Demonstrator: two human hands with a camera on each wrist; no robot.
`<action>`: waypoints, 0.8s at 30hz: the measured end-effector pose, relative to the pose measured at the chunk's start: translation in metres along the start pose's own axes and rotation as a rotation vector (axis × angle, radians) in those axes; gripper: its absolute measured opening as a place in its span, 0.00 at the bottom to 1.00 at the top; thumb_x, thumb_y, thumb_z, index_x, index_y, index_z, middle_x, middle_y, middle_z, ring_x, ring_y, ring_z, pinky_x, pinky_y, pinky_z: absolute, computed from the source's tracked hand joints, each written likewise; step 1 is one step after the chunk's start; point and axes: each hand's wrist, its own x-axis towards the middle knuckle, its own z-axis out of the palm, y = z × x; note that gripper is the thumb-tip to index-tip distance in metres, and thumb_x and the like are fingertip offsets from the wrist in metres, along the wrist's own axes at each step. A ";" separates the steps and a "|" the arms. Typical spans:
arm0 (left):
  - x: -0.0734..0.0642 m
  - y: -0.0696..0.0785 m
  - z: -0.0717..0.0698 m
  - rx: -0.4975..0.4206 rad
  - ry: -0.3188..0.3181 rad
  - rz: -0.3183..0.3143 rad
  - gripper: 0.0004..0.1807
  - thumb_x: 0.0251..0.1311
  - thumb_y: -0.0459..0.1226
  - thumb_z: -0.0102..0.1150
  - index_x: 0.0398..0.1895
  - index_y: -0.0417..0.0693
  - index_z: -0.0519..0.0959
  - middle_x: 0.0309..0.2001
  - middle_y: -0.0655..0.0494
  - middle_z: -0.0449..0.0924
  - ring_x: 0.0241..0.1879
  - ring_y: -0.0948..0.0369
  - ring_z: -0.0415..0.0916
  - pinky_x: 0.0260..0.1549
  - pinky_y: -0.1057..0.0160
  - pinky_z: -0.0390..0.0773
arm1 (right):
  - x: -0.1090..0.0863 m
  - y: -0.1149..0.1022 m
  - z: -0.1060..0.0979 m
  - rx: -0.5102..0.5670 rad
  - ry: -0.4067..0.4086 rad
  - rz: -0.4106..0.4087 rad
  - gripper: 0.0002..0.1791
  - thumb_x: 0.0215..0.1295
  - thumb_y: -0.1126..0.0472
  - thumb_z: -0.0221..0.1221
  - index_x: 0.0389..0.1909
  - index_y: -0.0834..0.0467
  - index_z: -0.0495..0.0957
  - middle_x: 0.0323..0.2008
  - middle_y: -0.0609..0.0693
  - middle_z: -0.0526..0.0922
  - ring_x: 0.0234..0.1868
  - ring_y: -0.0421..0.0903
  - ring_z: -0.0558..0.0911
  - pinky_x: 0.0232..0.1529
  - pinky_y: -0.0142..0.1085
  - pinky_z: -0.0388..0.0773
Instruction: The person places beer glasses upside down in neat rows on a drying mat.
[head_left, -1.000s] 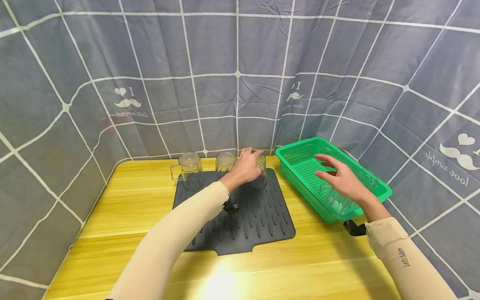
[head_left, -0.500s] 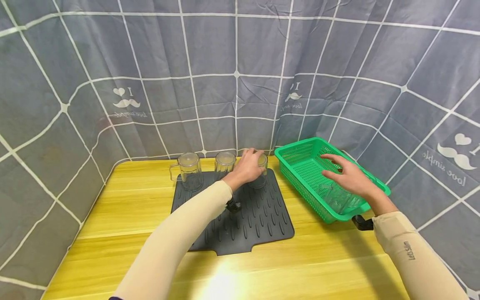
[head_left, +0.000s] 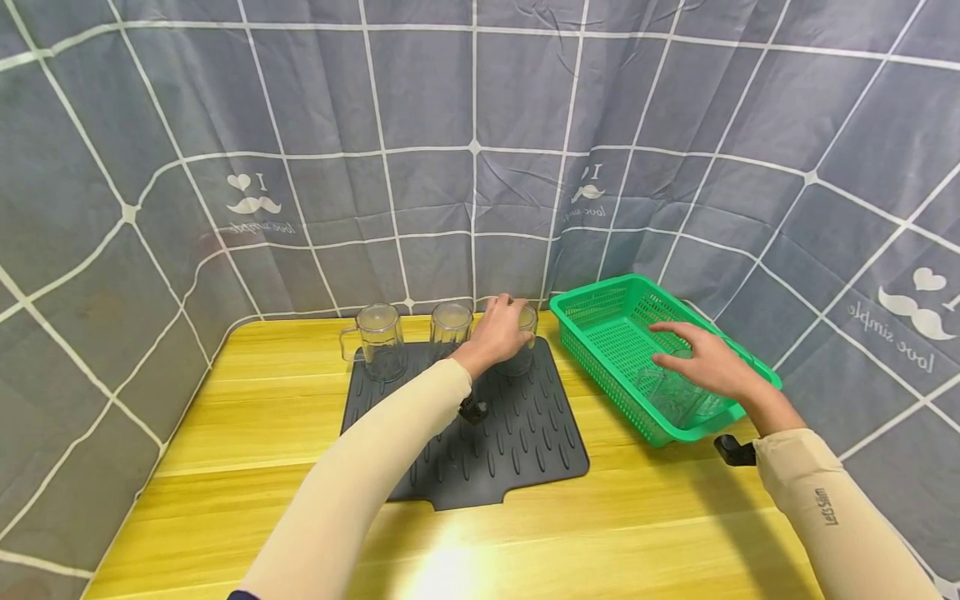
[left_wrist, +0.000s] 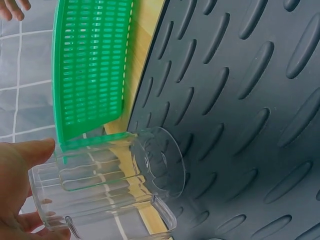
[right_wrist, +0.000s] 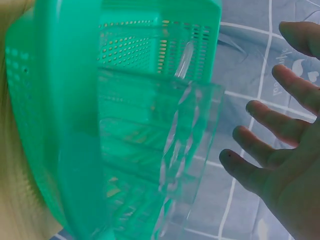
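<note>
My left hand [head_left: 496, 336] holds a clear glass mug [head_left: 519, 358] by its upper part, at the back right of the black ribbed mat [head_left: 517, 433]. The left wrist view shows thumb and fingers around the upper end of this mug [left_wrist: 107, 180], its other end at the mat. Two more glass mugs stand to its left: a middle one [head_left: 450, 329], partly behind my hand, and one at the left [head_left: 382, 346] with its handle outward. Over the green basket [head_left: 600, 375] my right hand [head_left: 705, 360] hovers with spread fingers, holding nothing. Glassware [right_wrist: 145, 125] lies below it; the exact number is unclear.
The perforated basket stands right of the mat on a yellow wood-grain table [head_left: 277, 417]. A grey checked curtain [head_left: 420, 200] rises behind and along both sides. The basket's rim [right_wrist: 70, 125] lies close to the right wrist camera.
My right hand has drifted to the right above the basket, fingers still spread. My left hand stays on the same mug, with its wrist shifted slightly right.
</note>
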 end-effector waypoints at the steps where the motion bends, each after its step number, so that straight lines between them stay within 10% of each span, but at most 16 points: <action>1: 0.000 0.000 0.000 0.004 0.000 0.000 0.35 0.69 0.48 0.62 0.75 0.49 0.65 0.70 0.43 0.63 0.70 0.47 0.60 0.60 0.49 0.75 | -0.001 0.001 0.000 -0.006 -0.004 -0.001 0.30 0.72 0.52 0.61 0.70 0.58 0.68 0.71 0.65 0.66 0.73 0.67 0.61 0.66 0.66 0.61; 24: -0.001 0.004 -0.002 0.070 -0.013 -0.020 0.37 0.68 0.49 0.62 0.76 0.48 0.63 0.72 0.42 0.60 0.71 0.47 0.58 0.63 0.50 0.73 | -0.011 0.010 0.013 -0.221 -0.059 0.010 0.33 0.66 0.56 0.66 0.68 0.65 0.70 0.68 0.73 0.66 0.68 0.78 0.60 0.63 0.74 0.56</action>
